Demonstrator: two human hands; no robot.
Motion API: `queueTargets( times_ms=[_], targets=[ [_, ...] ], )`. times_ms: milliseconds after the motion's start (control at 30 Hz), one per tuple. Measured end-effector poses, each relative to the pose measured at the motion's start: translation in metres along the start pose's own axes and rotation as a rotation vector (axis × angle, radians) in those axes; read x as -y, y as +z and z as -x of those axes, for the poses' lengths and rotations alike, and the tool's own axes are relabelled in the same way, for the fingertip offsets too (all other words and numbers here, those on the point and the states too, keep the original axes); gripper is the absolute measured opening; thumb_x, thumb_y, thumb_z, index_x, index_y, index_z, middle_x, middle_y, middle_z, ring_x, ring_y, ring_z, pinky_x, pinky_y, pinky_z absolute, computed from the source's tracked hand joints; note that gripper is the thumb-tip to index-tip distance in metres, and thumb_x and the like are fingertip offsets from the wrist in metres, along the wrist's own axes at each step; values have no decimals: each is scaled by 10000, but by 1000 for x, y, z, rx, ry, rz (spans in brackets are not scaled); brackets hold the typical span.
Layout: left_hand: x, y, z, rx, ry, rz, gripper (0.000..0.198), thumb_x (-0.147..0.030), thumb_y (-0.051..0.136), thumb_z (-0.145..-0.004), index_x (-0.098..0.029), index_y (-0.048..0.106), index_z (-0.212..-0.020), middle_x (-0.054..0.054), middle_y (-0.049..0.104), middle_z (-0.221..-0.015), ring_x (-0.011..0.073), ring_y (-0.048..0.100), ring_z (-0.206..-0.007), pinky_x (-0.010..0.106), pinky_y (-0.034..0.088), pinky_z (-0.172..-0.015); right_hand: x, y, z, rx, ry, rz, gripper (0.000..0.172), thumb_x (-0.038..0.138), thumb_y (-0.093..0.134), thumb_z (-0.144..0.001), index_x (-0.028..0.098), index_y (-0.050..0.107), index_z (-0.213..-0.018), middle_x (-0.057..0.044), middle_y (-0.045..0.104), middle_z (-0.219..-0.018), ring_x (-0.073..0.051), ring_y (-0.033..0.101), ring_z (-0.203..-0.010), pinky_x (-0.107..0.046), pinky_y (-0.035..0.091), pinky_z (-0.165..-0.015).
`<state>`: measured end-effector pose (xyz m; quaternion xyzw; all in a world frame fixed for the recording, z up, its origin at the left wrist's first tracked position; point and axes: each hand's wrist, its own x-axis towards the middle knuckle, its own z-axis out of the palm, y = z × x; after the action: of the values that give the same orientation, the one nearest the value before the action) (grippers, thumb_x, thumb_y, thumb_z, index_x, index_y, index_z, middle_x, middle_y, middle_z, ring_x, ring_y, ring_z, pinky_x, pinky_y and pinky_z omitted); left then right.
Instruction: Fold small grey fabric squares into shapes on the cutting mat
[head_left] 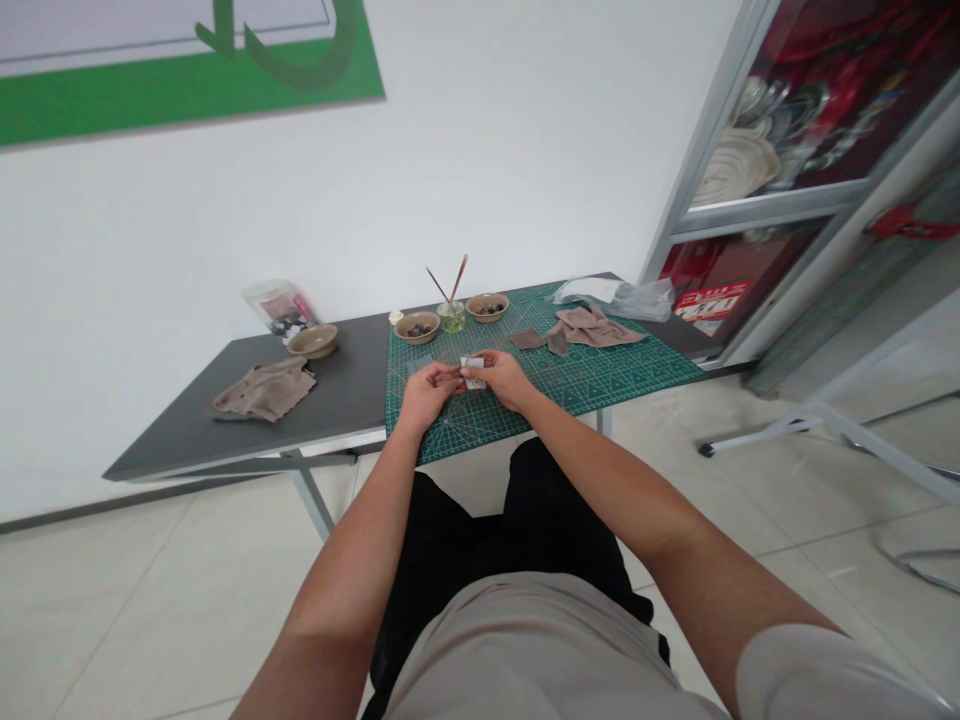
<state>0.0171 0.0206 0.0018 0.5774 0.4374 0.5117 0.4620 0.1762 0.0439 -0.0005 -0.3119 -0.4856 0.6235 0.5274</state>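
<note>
**Inspection: both hands closed in over a small white packet above the cutting mat**

The right hand (501, 380) is partly closed, pinching a small white packet (472, 372) at its edge. The packet sits between the hands, over the mat's near half. The left hand (427, 393) is curled, its fingers (444, 378) reaching toward the packet; whether it grips the packet cannot be determined. A thin dark item (450, 379) shows between the hands, too small to identify.

Directions are taken from the hands, 12 o'clock pointing away from the person. On the green cutting mat (600, 375): a grey square (418, 364) at 11, a tan bowl of dark pieces (417, 326) at 11, a glass jar holding two brushes (451, 317) at 12, a second bowl (487, 306) at 1, and brown cloths (596, 327) at 2. A plastic bag (615, 297) lies beyond them at 2. On the grey table (352, 385): a third bowl (312, 341), a clear container (277, 308) and a brown cloth (262, 390), at 9 to 10.
</note>
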Motion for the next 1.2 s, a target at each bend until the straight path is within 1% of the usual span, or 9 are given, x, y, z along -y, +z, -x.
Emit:
queueTargets(
  times_ms=[100, 233, 300, 500, 667, 733, 833, 1033, 1200],
  targets=[
    [3, 0, -1, -25, 25, -61, 248, -328, 701, -691, -165, 615, -858, 10, 687, -703, 163, 670, -666, 350, 557, -720, 1, 0, 1, 50, -12, 29, 431, 374, 862, -492, 161, 605, -765, 11, 649, -718, -120, 581, -635, -252, 469, -613],
    [5, -2, 0, -31, 113, -336, 136, -281, 661, -701, -170, 622, -770, -22, 631, -637, 123, 591, -604, 259, 476, -622, -2, 0, 1, 69, -67, 91, 385, 373, 842, -526, 165, 612, -754, 38, 619, -673, -100, 544, -591, -234, 442, -580],
    [5, -2, 1, -59, 142, -416, 109, -249, 654, -686, -173, 618, -755, -32, 614, -640, 113, 562, -601, 241, 446, -608, -3, 0, 0, 65, -76, 131, 374, 377, 836, -535, 170, 613, -753, 43, 612, -663, -100, 540, -589, -230, 436, -574],
    [0, 0, 5, -129, 136, -447, 121, -251, 652, -697, -178, 635, -793, -22, 635, -688, 118, 566, -624, 243, 436, -623, -3, 0, 1, 63, -28, 102, 386, 363, 839, -529, 166, 647, -800, 8, 666, -726, -117, 578, -637, -246, 467, -619],
    [-1, 4, 8, -93, 146, -535, 52, -224, 627, -708, -186, 632, -743, -23, 627, -655, 125, 561, -606, 248, 426, -612, -3, -1, -1, -1, -10, 78, 368, 376, 831, -541, 161, 637, -769, 3, 646, -694, -118, 566, -609, -239, 458, -543],
    [-2, 4, 8, -129, 149, -565, 61, -234, 630, -713, -185, 638, -747, -20, 630, -656, 127, 561, -606, 251, 425, -614, -3, -1, -2, 12, -8, 74, 369, 370, 830, -542, 157, 638, -773, -7, 656, -717, -119, 572, -615, -243, 466, -543],
    [-2, 4, 8, -183, 142, -545, 97, -265, 637, -723, -179, 642, -769, -16, 631, -661, 130, 563, -606, 253, 428, -612, -4, -3, -2, 55, 8, 112, 356, 345, 834, -530, 145, 646, -756, -13, 656, -704, -117, 566, -596, -245, 464, -538],
    [0, 5, 8, -145, 201, -702, 43, -234, 628, -724, -196, 624, -742, -15, 613, -647, 136, 548, -601, 259, 409, -608, -7, -4, -1, 16, -66, 230, 273, 378, 763, -619, 156, 666, -745, -3, 650, -685, -123, 559, -601, -240, 454, -537],
    [0, 7, 8, -181, 196, -736, 48, -245, 625, -738, -197, 619, -735, -8, 621, -656, 146, 552, -617, 269, 409, -625, -10, -5, -2, 25, -75, 289, 267, 394, 739, -652, 150, 671, -737, -2, 647, -665, -116, 543, -568, -244, 445, -535]
  ],
)
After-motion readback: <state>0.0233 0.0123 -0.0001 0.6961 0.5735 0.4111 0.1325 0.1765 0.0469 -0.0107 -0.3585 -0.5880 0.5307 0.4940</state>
